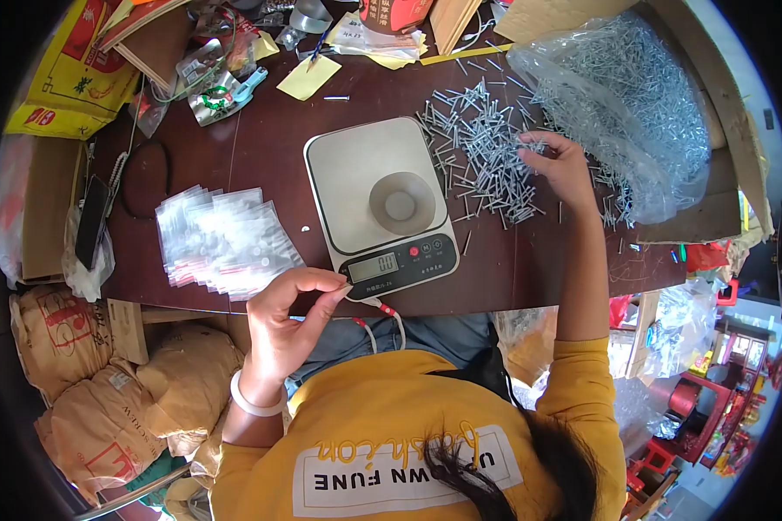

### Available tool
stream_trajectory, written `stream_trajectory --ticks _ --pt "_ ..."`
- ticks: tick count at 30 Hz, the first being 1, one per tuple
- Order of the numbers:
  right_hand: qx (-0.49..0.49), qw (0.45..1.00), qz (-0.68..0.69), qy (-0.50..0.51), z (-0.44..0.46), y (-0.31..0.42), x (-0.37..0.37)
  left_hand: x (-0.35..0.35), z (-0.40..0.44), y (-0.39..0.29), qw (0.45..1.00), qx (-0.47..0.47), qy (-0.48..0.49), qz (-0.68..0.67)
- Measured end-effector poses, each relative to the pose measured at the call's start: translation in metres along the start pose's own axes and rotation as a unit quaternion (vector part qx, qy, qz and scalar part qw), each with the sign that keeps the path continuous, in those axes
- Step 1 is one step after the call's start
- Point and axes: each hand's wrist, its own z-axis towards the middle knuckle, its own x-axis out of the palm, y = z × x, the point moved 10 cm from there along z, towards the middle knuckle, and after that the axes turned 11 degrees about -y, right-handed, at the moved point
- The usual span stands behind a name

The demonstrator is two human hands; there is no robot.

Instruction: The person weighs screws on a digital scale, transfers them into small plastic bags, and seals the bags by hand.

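A kitchen scale (347, 169) stands in the middle of the table, its display (374, 267) reading 0.0. On its plate sits a small round grey dish (400, 205) with nothing visible inside. My left hand (291, 317) is at the scale's front left corner, thumb and forefinger pinched together; what lies between the tips is too small to name. To the right of the scale spreads a loose pile of silver screws (487, 139). My right hand (565, 169) reaches into the pile's right side, thumb and fingers curled around some screws. Small clear zip bags (222, 239) lie fanned out left of the scale.
A big clear plastic bag of screws (643, 95) rests in an open cardboard box (743, 130) at the right. Blue-handled snips (250, 87), yellow paper (309, 78) and a single screw (336, 98) lie toward the back. Brown sacks (113, 425) stand below left.
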Motion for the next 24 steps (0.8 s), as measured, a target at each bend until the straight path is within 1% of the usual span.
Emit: stream_trajectory --ticks 1,2,5,8,12,14,15,17,20,21,23,24 --pt "0.022 0.999 0.024 0.011 -0.001 0.005 -0.002 0.002 -0.001 0.001 1.0 0.001 0.002 -0.004" --pt "-0.003 0.999 -0.043 0.009 0.003 0.0 -0.007 0.004 -0.001 0.002 1.0 0.001 0.005 -0.008" --pt "-0.017 0.999 -0.024 0.024 0.001 0.017 -0.002 0.006 -0.001 -0.003 1.0 0.014 0.02 0.005" --pt "-0.055 0.995 -0.063 0.045 -0.003 0.055 0.008 0.004 0.0 -0.002 1.0 0.022 0.014 0.012" --pt "-0.066 0.986 0.039 0.151 -0.014 0.103 0.049 0.001 0.001 -0.006 0.999 0.022 0.007 0.024" --pt "-0.082 0.969 0.073 0.22 -0.027 0.126 0.074 0.001 0.001 -0.005 0.999 0.023 0.007 0.023" --pt "-0.07 0.964 0.056 0.251 -0.035 0.135 0.088 0.001 0.0 -0.005 0.999 0.024 0.008 0.023" --pt "-0.07 0.939 0.091 0.325 -0.053 0.147 0.117 0.0 0.0 -0.007 0.999 0.028 0.003 0.027" --pt "-0.195 0.913 -0.06 0.354 -0.076 0.162 0.144 -0.004 -0.001 -0.004 0.999 0.023 -0.004 0.03" --pt "-0.222 0.912 -0.047 0.341 -0.08 0.164 0.146 -0.005 -0.001 -0.002 0.999 0.019 -0.006 0.03" --pt "-0.308 0.904 -0.055 0.291 -0.085 0.175 0.143 -0.008 -0.001 0.0 0.999 0.013 -0.01 0.028" --pt "-0.286 0.913 -0.055 0.286 -0.082 0.173 0.14 -0.01 -0.002 0.002 1.0 0.01 -0.012 0.027"
